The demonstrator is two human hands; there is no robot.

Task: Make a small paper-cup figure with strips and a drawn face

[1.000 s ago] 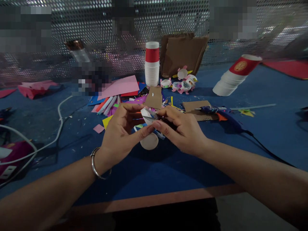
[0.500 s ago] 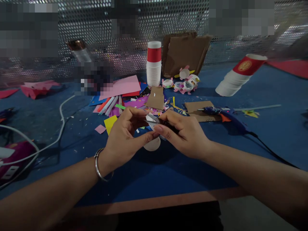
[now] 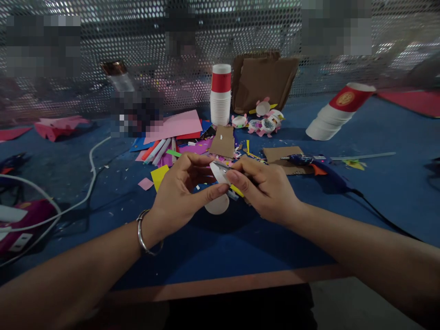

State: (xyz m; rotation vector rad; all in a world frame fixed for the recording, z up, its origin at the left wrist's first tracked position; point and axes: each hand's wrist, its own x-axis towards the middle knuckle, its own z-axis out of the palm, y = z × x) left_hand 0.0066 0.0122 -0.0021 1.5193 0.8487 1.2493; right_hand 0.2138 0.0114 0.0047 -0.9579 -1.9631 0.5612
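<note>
Near the middle of the head view, my left hand [image 3: 187,185] pinches a small curved white paper piece [image 3: 219,173] between thumb and fingers. My right hand [image 3: 266,185] is closed around a slim craft knife [image 3: 222,166], its metal blade lying against the upper edge of the white piece. Most of the knife's handle is hidden by my right fingers. Below the hands, a round whitish disc [image 3: 218,205] lies on the blue table. Paper scraps are partly covered by my hands, and a yellow paper square [image 3: 159,176] lies beside my left fingers.
A stack of paper cups [image 3: 221,96] stands at the back; another cup stack [image 3: 338,112] leans at right. A glue gun [image 3: 319,169] rests by cardboard, its cord trailing right. Small cup-and-paper figures [image 3: 266,121] sit behind. A white cable [image 3: 92,169] crosses the left side.
The blade has moved up to the white piece's upper edge, and the piece now shows more of its white face. Both hands remain close together in nearly the same place.
</note>
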